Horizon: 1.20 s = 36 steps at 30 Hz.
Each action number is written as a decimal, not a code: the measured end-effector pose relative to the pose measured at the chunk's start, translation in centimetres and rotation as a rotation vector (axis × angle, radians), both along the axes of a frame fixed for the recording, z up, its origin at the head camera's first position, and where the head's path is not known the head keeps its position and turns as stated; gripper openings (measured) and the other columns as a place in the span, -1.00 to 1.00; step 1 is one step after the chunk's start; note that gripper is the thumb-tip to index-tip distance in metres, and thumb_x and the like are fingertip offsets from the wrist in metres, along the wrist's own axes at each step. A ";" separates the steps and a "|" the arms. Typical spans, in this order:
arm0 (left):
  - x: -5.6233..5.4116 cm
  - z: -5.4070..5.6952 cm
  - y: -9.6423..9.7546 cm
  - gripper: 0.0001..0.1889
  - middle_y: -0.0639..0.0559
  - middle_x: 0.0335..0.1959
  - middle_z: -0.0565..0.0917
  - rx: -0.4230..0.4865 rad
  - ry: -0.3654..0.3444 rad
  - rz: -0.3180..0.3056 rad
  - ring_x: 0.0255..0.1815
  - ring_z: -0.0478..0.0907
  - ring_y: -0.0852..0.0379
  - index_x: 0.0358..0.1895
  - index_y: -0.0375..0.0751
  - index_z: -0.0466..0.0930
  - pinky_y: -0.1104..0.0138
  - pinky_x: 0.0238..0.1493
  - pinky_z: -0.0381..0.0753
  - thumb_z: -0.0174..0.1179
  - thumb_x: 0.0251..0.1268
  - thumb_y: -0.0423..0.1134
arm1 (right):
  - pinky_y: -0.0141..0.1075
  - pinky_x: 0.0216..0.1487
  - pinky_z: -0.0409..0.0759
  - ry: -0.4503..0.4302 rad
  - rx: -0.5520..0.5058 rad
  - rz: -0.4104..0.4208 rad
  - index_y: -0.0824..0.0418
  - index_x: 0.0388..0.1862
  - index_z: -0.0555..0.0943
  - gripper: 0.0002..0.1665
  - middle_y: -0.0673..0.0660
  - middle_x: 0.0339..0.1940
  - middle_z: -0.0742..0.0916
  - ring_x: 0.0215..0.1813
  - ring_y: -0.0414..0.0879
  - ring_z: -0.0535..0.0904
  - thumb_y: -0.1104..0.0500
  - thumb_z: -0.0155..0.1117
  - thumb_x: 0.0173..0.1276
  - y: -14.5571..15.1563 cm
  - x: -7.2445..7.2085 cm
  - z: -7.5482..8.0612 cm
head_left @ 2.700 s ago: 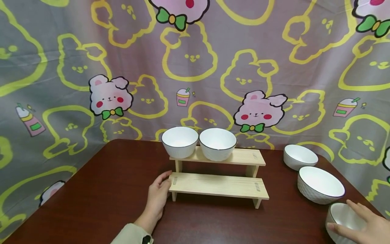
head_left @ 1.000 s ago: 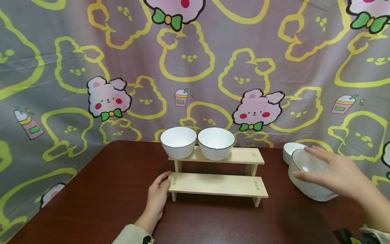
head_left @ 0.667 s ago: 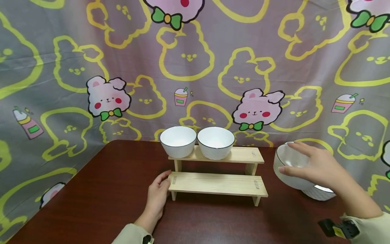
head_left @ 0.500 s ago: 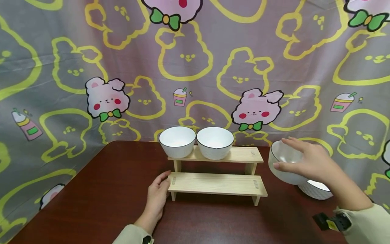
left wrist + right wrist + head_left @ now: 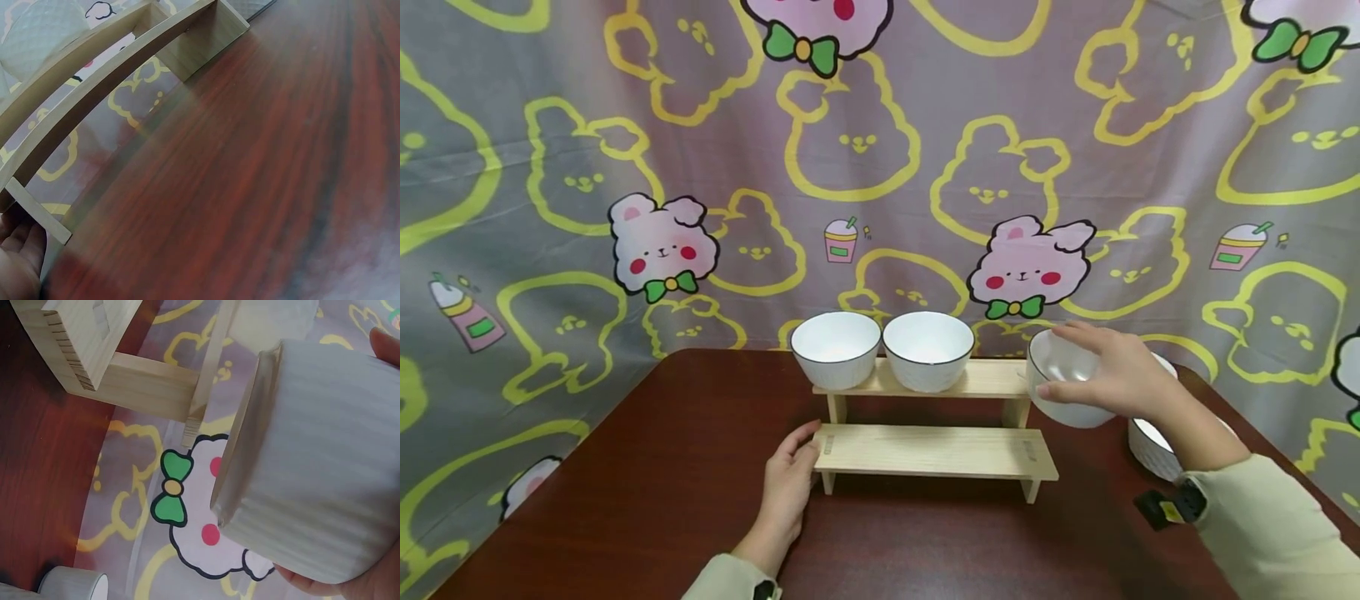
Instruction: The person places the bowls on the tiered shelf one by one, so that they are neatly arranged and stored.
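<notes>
In the head view, a two-tier wooden stand [image 5: 925, 454] stands on the table, with two white dark-rimmed bowls, one bowl [image 5: 837, 367] beside another bowl [image 5: 928, 367], on its upper tier. My left hand [image 5: 786, 487] grips the left end of the lower tier; in the left wrist view its fingers [image 5: 22, 253] curl by the end support. Off the table, at the upper tier's right end, my right hand [image 5: 1123, 375] holds a third white bowl [image 5: 1060, 408] between thumb and fingers, tilted. The right wrist view shows this bowl's ribbed side [image 5: 325, 462].
Behind my right forearm, a white bowl [image 5: 1150, 450] with a patterned side sits on the dark red table [image 5: 700, 467]. Farther back another bowl [image 5: 1167, 365] is mostly hidden by the hand. A patterned cloth [image 5: 737, 167] hangs behind the table.
My right hand has lifted the bowl from the table's right front and carried it left and back to the stand's upper right end. My left hand has stayed at the stand.
</notes>
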<state>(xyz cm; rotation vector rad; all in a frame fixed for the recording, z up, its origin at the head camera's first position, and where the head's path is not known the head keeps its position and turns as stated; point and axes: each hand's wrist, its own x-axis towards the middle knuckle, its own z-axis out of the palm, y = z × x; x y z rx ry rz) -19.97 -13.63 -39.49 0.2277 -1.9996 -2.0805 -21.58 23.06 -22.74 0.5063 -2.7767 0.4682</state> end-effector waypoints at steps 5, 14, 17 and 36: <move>0.0 -0.1 -0.1 -0.61 -0.18 -0.03 0.53 -0.001 0.002 -0.004 -0.16 0.48 0.19 0.20 -0.30 0.42 0.42 -0.23 0.50 -0.08 0.33 -0.33 | 0.22 0.01 0.38 -0.020 -0.015 0.036 0.24 0.28 0.40 -0.01 0.38 0.30 0.39 0.26 0.36 0.27 -0.28 0.38 -0.05 -0.6 -1.1 -0.2; 0.1 -0.2 -0.1 -0.62 -0.23 0.03 0.52 -0.002 0.001 -0.004 -0.15 0.50 0.19 0.19 -0.29 0.43 0.42 -0.23 0.50 -0.08 0.33 -0.34 | 0.16 0.06 0.38 -0.031 -0.018 0.057 0.27 0.25 0.42 -0.03 0.40 0.28 0.41 0.26 0.32 0.29 -0.27 0.38 -0.06 -1.8 -3.0 -0.3; 0.1 -0.2 -0.1 -0.62 -0.22 0.01 0.53 0.012 0.001 -0.004 -0.19 0.50 0.22 0.18 -0.29 0.44 0.42 -0.24 0.51 -0.08 0.32 -0.35 | 0.12 0.04 0.41 -0.022 -0.013 0.085 0.27 0.24 0.44 -0.04 0.38 0.26 0.44 0.24 0.29 0.33 -0.26 0.39 -0.06 -2.1 -3.6 -0.2; 0.1 -0.1 -0.1 -0.61 -0.20 -0.01 0.53 0.003 0.004 -0.006 -0.19 0.50 0.21 0.20 -0.30 0.42 0.42 -0.25 0.51 -0.09 0.33 -0.34 | 0.07 0.10 0.40 -0.050 0.030 0.192 0.26 0.25 0.43 -0.06 0.35 0.25 0.46 0.24 0.27 0.37 -0.23 0.39 -0.05 -3.1 -6.7 -0.3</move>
